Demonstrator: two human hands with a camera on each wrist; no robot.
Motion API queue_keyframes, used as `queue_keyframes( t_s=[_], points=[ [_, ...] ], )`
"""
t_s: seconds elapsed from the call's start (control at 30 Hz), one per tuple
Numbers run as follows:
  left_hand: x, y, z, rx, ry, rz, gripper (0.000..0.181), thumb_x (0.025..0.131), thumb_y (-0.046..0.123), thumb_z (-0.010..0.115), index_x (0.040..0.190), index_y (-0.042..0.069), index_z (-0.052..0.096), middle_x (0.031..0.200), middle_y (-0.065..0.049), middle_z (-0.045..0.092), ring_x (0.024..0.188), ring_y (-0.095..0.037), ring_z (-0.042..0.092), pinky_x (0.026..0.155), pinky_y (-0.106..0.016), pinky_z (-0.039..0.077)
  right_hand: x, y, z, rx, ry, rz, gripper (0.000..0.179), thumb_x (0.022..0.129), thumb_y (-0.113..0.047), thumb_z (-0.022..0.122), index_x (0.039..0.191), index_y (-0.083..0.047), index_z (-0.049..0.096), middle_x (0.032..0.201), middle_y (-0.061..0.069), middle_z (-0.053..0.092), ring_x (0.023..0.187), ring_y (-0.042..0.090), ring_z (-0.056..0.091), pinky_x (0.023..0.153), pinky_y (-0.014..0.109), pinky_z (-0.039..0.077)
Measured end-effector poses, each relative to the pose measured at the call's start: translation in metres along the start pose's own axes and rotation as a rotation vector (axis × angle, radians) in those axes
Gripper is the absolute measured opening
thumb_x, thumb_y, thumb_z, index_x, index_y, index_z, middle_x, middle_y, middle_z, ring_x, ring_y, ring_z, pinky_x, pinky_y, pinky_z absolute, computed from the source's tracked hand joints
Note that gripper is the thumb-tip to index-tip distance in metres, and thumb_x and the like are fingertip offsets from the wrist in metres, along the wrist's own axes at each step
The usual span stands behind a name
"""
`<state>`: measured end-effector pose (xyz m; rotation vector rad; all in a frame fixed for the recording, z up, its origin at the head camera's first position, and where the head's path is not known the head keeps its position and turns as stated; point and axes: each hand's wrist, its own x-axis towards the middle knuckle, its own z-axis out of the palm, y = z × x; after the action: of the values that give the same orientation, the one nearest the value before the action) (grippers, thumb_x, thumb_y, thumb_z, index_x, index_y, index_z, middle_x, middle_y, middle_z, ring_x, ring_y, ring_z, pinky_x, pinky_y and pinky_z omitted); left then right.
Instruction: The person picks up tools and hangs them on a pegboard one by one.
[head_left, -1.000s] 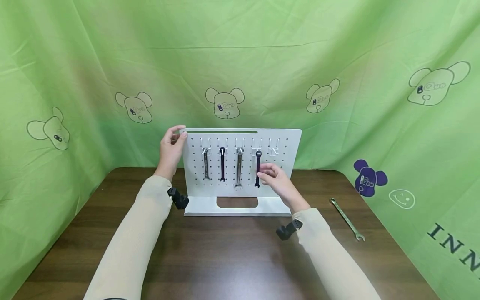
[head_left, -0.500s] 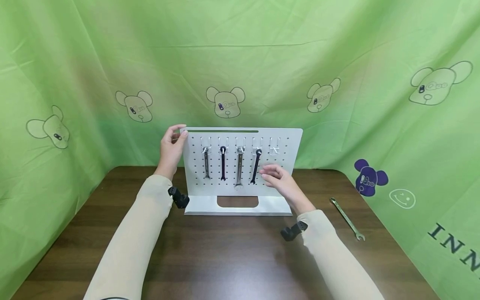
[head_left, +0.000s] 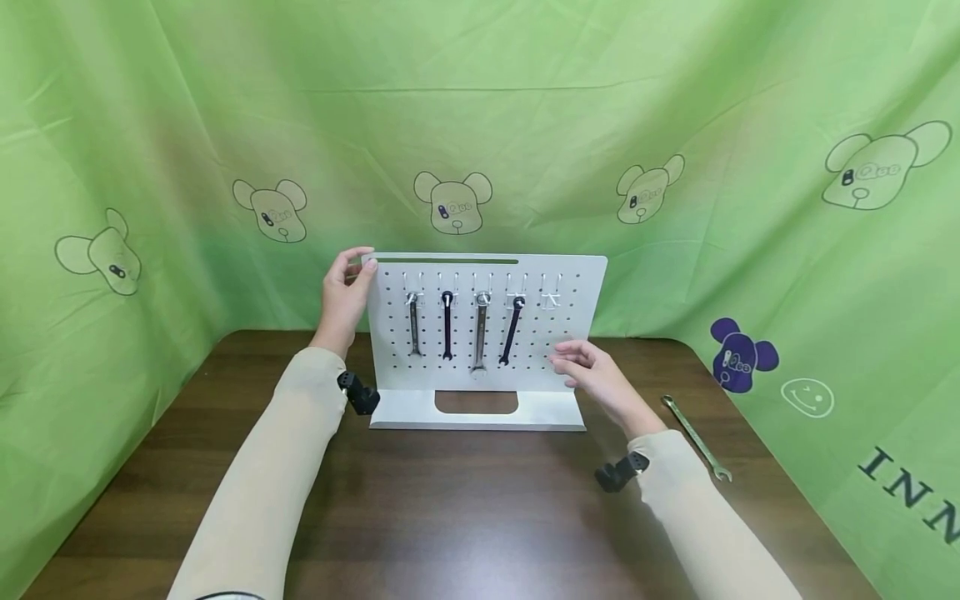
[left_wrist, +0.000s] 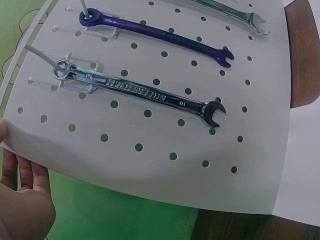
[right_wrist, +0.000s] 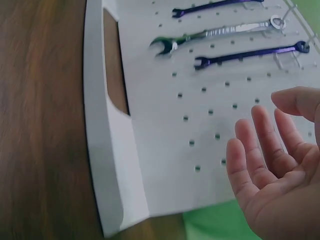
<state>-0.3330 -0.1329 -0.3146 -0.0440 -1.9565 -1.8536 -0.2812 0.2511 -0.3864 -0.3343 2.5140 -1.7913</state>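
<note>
At the upper left corner of a white pegboard (head_left: 390,371), my left hand (head_left: 342,302) grips the edge, thumb in front and fingers behind. My right hand (head_left: 596,377), fingers loosely bent and holding nothing, is in front of the board's lower right side. Nearest to it hangs a dark purple combination wrench (head_left: 512,333), tilted, its lower end to the left. Further left hang a large silver wrench (head_left: 481,335), another dark purple wrench (head_left: 447,328) and a smaller silver wrench (left_wrist: 135,90), marked 10 in the left wrist view. All hang by their ring ends, open jaws down.
Another silver wrench (head_left: 696,437) lies on the brown wooden table (head_left: 450,517), right of my right forearm. A white wire hook (head_left: 551,293) sits at the board's upper right. Green printed cloth (head_left: 525,108) surrounds the table at the back and sides.
My right hand has let go of the rightmost dark purple wrench and drawn away right and down. The wrench has swung to a tilt. My left hand stays on the board's corner.
</note>
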Motion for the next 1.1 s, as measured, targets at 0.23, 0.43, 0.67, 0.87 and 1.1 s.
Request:
queue_keyframes(
  t_s=[0.23, 0.43, 0.67, 0.87, 1.1],
  points=[
    [0.001, -0.003, 0.000, 0.000, -0.001, 0.002, 0.029, 0.101, 0.022, 0.062, 0.130, 0.014, 0.062, 0.110, -0.004, 0.055, 0.097, -0.017, 0.054, 0.089, -0.034, 0.051, -0.013, 0.014, -0.021, -0.061, 0.025, 0.019, 0.044, 0.101, -0.015, 0.061, 0.135, 0.009, 0.048, 0.123, 0.029, 0.060, 0.099, 0.019, 0.064, 0.085, 0.038, 0.055],
    [0.002, -0.003, 0.000, -0.003, 0.004, 0.005, 0.029, 0.101, 0.021, 0.062, 0.129, 0.013, 0.062, 0.111, -0.004, 0.056, 0.097, -0.017, 0.054, 0.088, -0.034, 0.052, -0.029, 0.026, -0.040, -0.118, 0.032, 0.026, 0.041, 0.101, -0.016, 0.060, 0.132, 0.007, 0.050, 0.115, 0.015, 0.067, 0.095, 0.010, 0.064, 0.084, 0.039, 0.056],
    [0.002, -0.002, 0.000, 0.000, 0.000, -0.001, 0.029, 0.101, 0.022, 0.062, 0.129, 0.014, 0.062, 0.112, -0.005, 0.056, 0.098, -0.017, 0.054, 0.089, -0.034, 0.052, -0.046, 0.041, -0.068, -0.188, 0.062, 0.046, 0.044, 0.101, -0.021, 0.062, 0.133, 0.007, 0.050, 0.124, 0.028, 0.060, 0.098, 0.013, 0.064, 0.084, 0.034, 0.055],
    [0.002, -0.001, 0.000, -0.009, 0.002, -0.006, 0.029, 0.101, 0.021, 0.062, 0.129, 0.014, 0.062, 0.111, -0.005, 0.056, 0.097, -0.017, 0.054, 0.089, -0.035, 0.052, -0.060, 0.050, -0.089, -0.206, 0.087, 0.065, 0.041, 0.102, -0.019, 0.061, 0.131, 0.007, 0.051, 0.122, 0.023, 0.062, 0.092, -0.001, 0.062, 0.080, 0.025, 0.053],
    [0.002, -0.001, 0.000, -0.008, 0.003, 0.001, 0.029, 0.101, 0.021, 0.062, 0.129, 0.013, 0.062, 0.111, -0.005, 0.056, 0.097, -0.016, 0.055, 0.089, -0.034, 0.052, -0.075, 0.057, -0.108, -0.190, 0.114, 0.057, 0.031, 0.101, -0.016, 0.061, 0.124, 0.004, 0.056, 0.104, -0.005, 0.068, 0.088, -0.002, 0.061, 0.076, 0.025, 0.053]
  ],
)
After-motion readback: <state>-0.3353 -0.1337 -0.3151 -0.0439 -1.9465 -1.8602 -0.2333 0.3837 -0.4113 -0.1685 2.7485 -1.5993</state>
